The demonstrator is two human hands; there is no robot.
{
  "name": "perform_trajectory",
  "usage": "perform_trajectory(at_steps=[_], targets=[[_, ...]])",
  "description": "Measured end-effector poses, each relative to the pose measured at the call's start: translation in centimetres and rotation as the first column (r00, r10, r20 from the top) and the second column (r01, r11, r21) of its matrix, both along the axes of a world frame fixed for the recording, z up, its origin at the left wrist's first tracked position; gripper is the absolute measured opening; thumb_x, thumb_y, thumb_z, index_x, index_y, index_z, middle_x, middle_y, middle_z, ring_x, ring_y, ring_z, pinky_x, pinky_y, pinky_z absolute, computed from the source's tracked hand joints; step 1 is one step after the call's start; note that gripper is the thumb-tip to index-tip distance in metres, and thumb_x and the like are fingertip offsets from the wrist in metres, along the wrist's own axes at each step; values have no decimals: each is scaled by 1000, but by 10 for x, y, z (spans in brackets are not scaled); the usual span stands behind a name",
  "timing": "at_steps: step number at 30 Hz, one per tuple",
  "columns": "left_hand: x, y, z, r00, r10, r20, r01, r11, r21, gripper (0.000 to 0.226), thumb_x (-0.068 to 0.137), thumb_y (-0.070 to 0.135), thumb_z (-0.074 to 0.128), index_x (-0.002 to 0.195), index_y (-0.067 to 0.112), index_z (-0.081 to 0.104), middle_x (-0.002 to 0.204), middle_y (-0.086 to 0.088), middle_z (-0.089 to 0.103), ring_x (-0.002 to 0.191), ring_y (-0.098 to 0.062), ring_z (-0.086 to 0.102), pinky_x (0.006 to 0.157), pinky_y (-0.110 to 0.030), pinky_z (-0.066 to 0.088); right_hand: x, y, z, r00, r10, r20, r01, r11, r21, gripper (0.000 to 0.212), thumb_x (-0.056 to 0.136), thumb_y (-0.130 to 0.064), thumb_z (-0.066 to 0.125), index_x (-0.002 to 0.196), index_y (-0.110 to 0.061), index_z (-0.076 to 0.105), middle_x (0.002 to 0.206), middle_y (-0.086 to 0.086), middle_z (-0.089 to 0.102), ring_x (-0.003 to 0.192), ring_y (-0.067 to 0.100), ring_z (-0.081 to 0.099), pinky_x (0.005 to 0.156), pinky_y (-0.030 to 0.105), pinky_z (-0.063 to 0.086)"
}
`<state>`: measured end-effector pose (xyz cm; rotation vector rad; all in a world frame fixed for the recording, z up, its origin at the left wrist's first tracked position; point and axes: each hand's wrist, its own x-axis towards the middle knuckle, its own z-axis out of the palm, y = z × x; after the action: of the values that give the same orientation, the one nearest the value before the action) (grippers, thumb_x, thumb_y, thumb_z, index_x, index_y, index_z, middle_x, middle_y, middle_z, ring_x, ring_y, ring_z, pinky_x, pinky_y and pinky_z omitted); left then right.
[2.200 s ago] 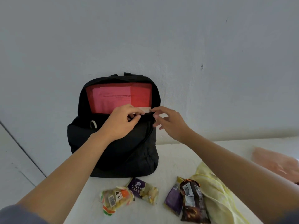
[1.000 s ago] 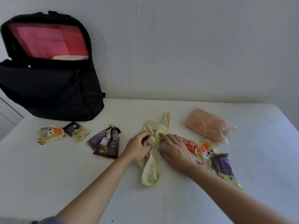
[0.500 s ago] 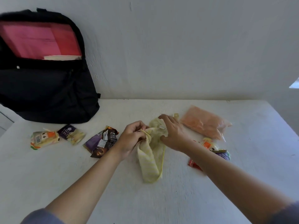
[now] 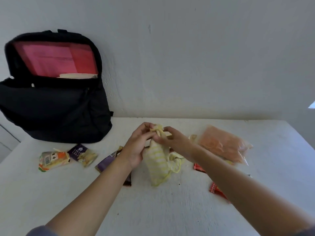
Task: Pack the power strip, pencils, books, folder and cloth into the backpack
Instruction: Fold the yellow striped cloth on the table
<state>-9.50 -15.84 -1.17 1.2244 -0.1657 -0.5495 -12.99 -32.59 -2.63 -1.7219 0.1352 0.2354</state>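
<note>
A yellow striped cloth (image 4: 157, 161) hangs from both hands above the middle of the white table (image 4: 170, 210), its lower end touching the surface. My left hand (image 4: 139, 145) pinches its top edge and my right hand (image 4: 172, 139) grips the bunched top beside it. The black backpack (image 4: 56, 106) leans against the wall at the back left with its main pocket unzipped. Inside it stands a red folder (image 4: 56, 58), with the pale edge of a book (image 4: 77, 76) in front of it.
Several snack packets lie on the table: an orange one (image 4: 52, 158), a purple cake packet (image 4: 81, 153), a dark purple one (image 4: 107, 163) by my left forearm. A clear bag of orange snacks (image 4: 223, 143) and red wrappers (image 4: 215, 189) lie at right.
My hands left the backpack's opening, came to the cloth on the table, gathered it and lifted its top end. The view swung right, so the backpack now sits at the left.
</note>
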Motion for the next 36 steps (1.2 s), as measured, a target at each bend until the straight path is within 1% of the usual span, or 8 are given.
perform_trajectory(at_steps=[3, 8, 11, 15, 19, 23, 28, 36], targets=[[-5, 6, -22, 1000, -30, -9, 31, 979, 204, 7, 101, 31, 61, 105, 27, 58, 108, -4, 71, 89, -17, 70, 73, -35, 56, 1, 5, -16, 994, -89, 59, 93, 994, -60, 38, 79, -39, 83, 109, -21, 68, 100, 9, 75, 91, 23, 74, 85, 43, 60], [-11, 39, -44, 965, -237, 113, 109, 753, 648, 61, 79, 57, 79, 127, 42, 45, 111, -11, 68, 97, -18, 66, 78, -24, 50, 0, 9, -22, 967, -248, 62, 250, 968, -33, 31, 82, -33, 82, 101, -15, 65, 94, 15, 71, 83, 33, 71, 77, 50, 59], [1, 63, -51, 916, -360, 174, 94, 617, 781, 18, 82, 49, 80, 96, 41, 71, 94, -8, 72, 83, -10, 64, 80, -34, 52, 2, 12, -14, 965, -255, 58, 254, 967, 24, 32, 84, -36, 80, 103, -14, 67, 94, 13, 74, 88, 31, 74, 78, 55, 60], [22, 72, -39, 946, -166, 277, -71, 729, 680, 22, 100, 24, 65, 83, 36, 73, 82, -3, 69, 76, -15, 62, 77, -40, 50, 7, 27, 7, 962, -263, 70, 251, 956, 152, 28, 93, -32, 70, 110, -10, 64, 95, 13, 75, 88, 28, 75, 79, 53, 61], [27, 56, 8, 974, -144, 175, 54, 899, 434, 30, 102, 51, 53, 115, 27, 63, 104, 1, 74, 94, -16, 71, 84, -33, 52, 15, 35, 40, 941, -288, 180, 239, 938, 251, 23, 98, -26, 63, 117, -12, 61, 103, 14, 75, 94, 31, 73, 78, 48, 61], [34, 46, 57, 920, -254, 298, 92, 880, 466, 58, 79, 41, 87, 128, 40, 55, 117, -5, 73, 106, -24, 72, 95, -39, 56, 20, 29, 88, 855, -340, 393, 288, 939, 187, 11, 96, -24, 66, 102, -15, 64, 96, 11, 73, 88, 26, 72, 78, 45, 58], [69, 46, 115, 808, -107, 580, -153, 912, 382, 27, 80, 0, 83, 103, 13, 74, 103, -16, 72, 92, -21, 68, 88, -37, 53, 16, 10, 133, 736, -388, 555, 312, 922, 231, 24, 103, -31, 54, 96, -8, 60, 77, -4, 61, 70, 9, 56, 61, 23, 46], [76, 26, 141, 761, -63, 646, -206, 920, 333, 4, 104, 12, 56, 106, 15, 57, 72, 7, 61, 63, -6, 54, 55, -16, 41, 16, -21, 139, 725, -465, 508, 371, 885, 281, 29, 107, -14, 41, 116, -31, 63, 84, -9, 66, 76, 10, 62, 66, 31, 53]])
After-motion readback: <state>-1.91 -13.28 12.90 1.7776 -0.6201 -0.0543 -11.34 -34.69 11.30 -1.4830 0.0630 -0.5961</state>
